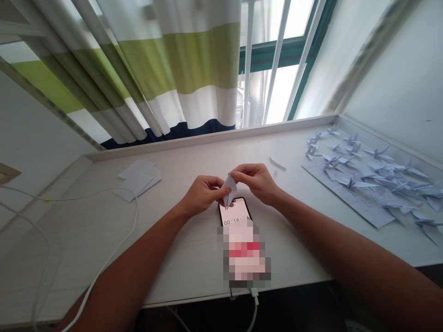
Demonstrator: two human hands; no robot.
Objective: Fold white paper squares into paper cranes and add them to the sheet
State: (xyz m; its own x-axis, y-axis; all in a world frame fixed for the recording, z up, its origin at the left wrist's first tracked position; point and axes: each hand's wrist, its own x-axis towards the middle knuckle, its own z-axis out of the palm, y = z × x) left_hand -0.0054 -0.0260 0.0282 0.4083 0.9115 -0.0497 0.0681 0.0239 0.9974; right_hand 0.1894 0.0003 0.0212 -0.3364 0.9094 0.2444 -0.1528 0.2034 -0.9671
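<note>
Between my two hands is a small piece of folded white paper (229, 188), roughly kite-shaped, held up above the top end of a phone (236, 213). My left hand (205, 196) pinches its left side and lower part between thumb and fingers. At the paper's upper right, the thumb and fingertips of my right hand (254, 181) are closed on it. The phone lies flat on the desk with timer digits on its lit screen; its lower part is pixelated. Several folded paper cranes (391, 175) sit at the right side of the desk.
Loose square paper sheets (140, 179) lie at the left of the white desk (187, 258). A printed sheet (363, 205) is under some cranes. Paper scraps (277, 163) rest beyond my right hand. A white cable (136, 216) loops across the left. A curtain (194, 64) hangs behind.
</note>
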